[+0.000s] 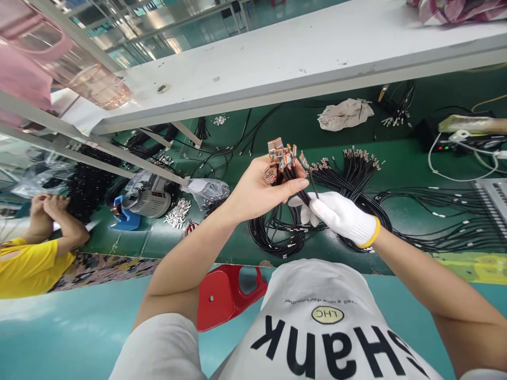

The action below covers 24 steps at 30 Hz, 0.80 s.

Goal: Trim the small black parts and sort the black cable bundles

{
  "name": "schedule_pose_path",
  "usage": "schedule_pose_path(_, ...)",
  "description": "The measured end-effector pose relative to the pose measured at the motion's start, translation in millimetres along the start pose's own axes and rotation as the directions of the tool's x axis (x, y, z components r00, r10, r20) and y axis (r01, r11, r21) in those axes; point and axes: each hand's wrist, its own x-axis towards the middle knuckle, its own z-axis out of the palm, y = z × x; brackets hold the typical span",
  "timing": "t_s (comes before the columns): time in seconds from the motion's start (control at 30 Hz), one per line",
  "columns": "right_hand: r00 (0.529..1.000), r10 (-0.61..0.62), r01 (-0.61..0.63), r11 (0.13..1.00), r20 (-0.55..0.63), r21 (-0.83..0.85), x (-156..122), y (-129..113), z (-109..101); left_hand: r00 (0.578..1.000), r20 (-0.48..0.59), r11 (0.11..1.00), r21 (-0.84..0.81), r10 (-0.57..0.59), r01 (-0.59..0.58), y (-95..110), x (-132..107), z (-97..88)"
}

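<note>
My bare left hand (259, 190) is wrapped round a bundle of black cables (298, 191), thumb across them. Their connector ends (282, 153), grey-white with orange edges, fan out above my fingers. My right hand (343, 214), in a white knitted glove with a yellow cuff, pinches a single black cable (312, 182) beside the bundle, whose connector tilts to the right. Below my hands a coil of black cables (273, 243) lies on the green table. Right of my hands rests a thick pile of black cables (356, 169) with small connectors at the ends.
A white shelf (245, 63) crosses above the green table (134, 243). Left are a grey machine (148, 195), a blue tape dispenser (123, 215), loose metal parts (178, 212) and a plastic bag (208, 192). A co-worker's hands (49, 208) rest far left. A red stool (222, 301) stands below.
</note>
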Motion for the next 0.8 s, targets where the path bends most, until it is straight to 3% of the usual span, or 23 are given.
schedule_pose_path(0.2,0.999,0.034,-0.034,0.999,0.017,-0.038,5.8,-13.0,-8.8,0.997,0.037,0.998,0.022,-0.067,0.066,4.1,3.4,-1.8)
schedule_pose_path(0.33,0.997,0.054,-0.058,0.995,0.046,0.077,-0.2,1.5,-12.2,0.994,-0.089,0.998,-0.031,-0.061,0.058,-2.5,7.3,-10.5)
schedule_pose_path(0.47,0.986,0.147,-0.148,0.989,0.076,0.004,-15.1,21.2,-0.8,0.980,-0.187,0.997,-0.055,-0.065,0.056,-9.9,10.7,-20.3)
schedule_pose_path(0.57,0.980,0.195,-0.188,0.975,-0.046,0.122,-24.2,32.3,10.8,0.965,-0.253,0.997,-0.054,-0.073,0.062,-12.0,11.8,-27.5)
schedule_pose_path(0.63,0.934,0.258,-0.201,0.951,-0.247,0.233,-26.3,42.1,13.3,0.956,-0.278,0.995,-0.062,-0.093,0.079,-10.4,11.6,-32.1)
schedule_pose_path(0.7,0.848,0.373,-0.302,0.924,-0.376,0.235,-24.7,54.4,11.7,0.956,-0.266,0.991,-0.078,-0.123,0.106,-6.3,11.7,-32.9)
schedule_pose_path(0.73,0.820,0.426,-0.385,0.905,-0.382,0.184,-22.7,60.4,10.8,0.960,-0.245,0.989,-0.088,-0.138,0.119,-3.4,12.5,-30.5)
schedule_pose_path(0.8,0.822,0.489,-0.504,0.863,-0.293,0.028,-16.4,68.9,12.0,0.968,-0.190,0.983,-0.104,-0.166,0.148,3.7,16.8,-18.1)
